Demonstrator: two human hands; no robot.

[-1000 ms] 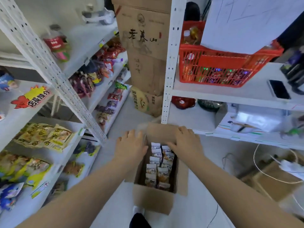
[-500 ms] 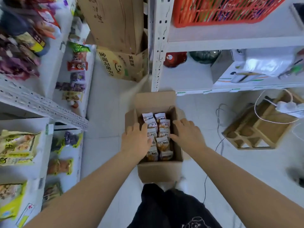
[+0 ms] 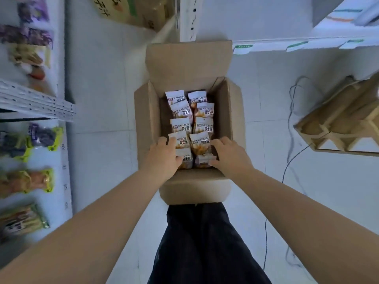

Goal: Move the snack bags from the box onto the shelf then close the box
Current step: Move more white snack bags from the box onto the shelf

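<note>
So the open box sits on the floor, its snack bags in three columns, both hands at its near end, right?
Not three: the head view shows the snack bags in two columns. The rest holds.

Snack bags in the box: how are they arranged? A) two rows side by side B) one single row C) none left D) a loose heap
A: the snack bags stand in two side-by-side rows inside the open box.

Snack bags (image 3: 180,125): ten visible, two columns of five. Box (image 3: 188,62): one. Left hand (image 3: 164,158), right hand (image 3: 229,156): two.
</note>
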